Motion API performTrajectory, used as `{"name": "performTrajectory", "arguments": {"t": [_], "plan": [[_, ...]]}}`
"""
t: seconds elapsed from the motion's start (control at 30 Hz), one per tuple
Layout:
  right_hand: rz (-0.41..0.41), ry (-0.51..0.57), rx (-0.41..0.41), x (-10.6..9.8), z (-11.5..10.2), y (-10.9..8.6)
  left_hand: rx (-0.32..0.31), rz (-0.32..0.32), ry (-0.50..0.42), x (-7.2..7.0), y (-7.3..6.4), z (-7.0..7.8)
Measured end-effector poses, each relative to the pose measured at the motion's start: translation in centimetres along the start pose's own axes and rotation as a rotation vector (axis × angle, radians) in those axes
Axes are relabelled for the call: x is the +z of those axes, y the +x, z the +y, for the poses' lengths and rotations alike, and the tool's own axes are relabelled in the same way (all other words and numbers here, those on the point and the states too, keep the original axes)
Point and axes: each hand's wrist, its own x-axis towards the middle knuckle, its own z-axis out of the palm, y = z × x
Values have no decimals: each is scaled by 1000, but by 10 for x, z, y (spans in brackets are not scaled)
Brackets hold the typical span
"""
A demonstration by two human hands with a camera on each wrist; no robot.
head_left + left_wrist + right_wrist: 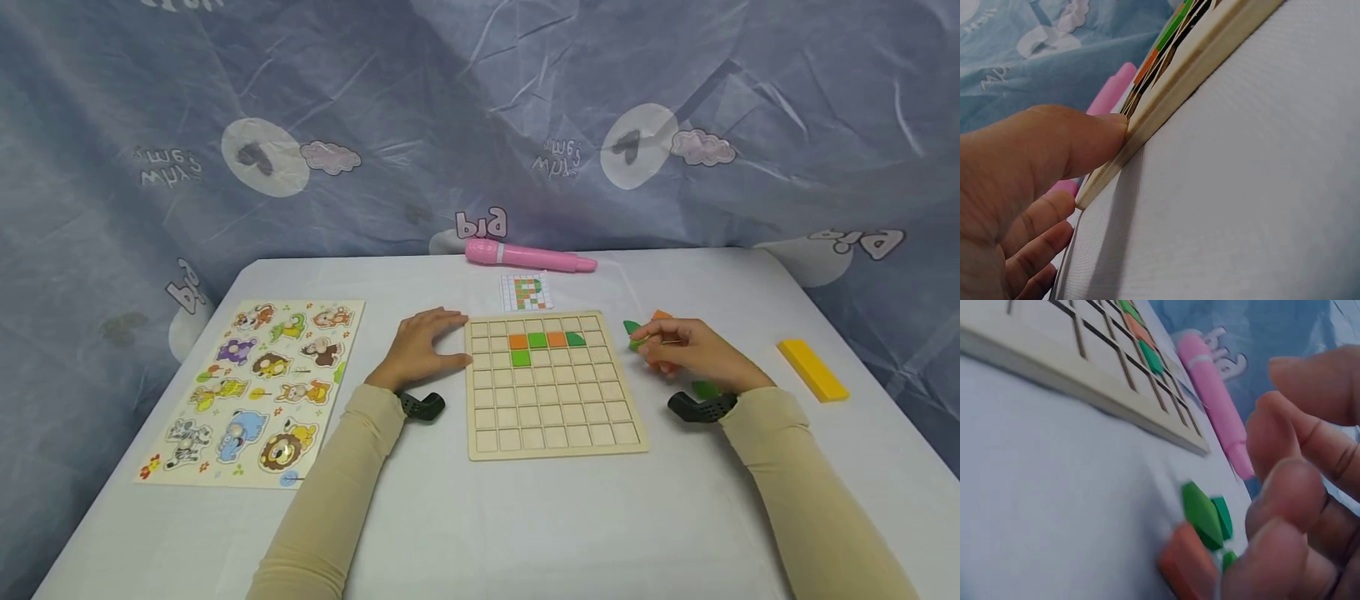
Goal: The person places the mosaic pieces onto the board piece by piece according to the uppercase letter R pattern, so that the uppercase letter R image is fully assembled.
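Observation:
A wooden grid board lies on the table between the two hands. Orange and green square tiles and a rounded dark green tile sit in its upper cells. My left hand is at the board's upper left edge, its thumb against the rim and its fingers spread near the corner. Right of the board my right hand hovers with loosely bent fingers over loose pieces, among them a green one and an orange one. Nothing shows between those fingertips.
Behind the board lie a small pattern card and a pink marker-like stick. An animal puzzle board is at the left, a yellow block at the far right. Another green piece lies beside the right wrist.

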Motion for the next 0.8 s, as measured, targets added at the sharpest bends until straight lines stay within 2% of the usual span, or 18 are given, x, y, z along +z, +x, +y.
{"name": "performTrajectory", "arguments": {"t": [0.17,0.3,0.57,0.8], "plan": [[30,-4,39,-19,10,-9,5,0,2,0,0,-1],[52,-4,70,-25,16,-13,2,-3,5,0,0,-1],[65,24,66,-29,25,-13,-7,-8,4,0,1,-2],[72,-30,114,-26,30,-11,-7,-10,-2,1,1,-1]]}}
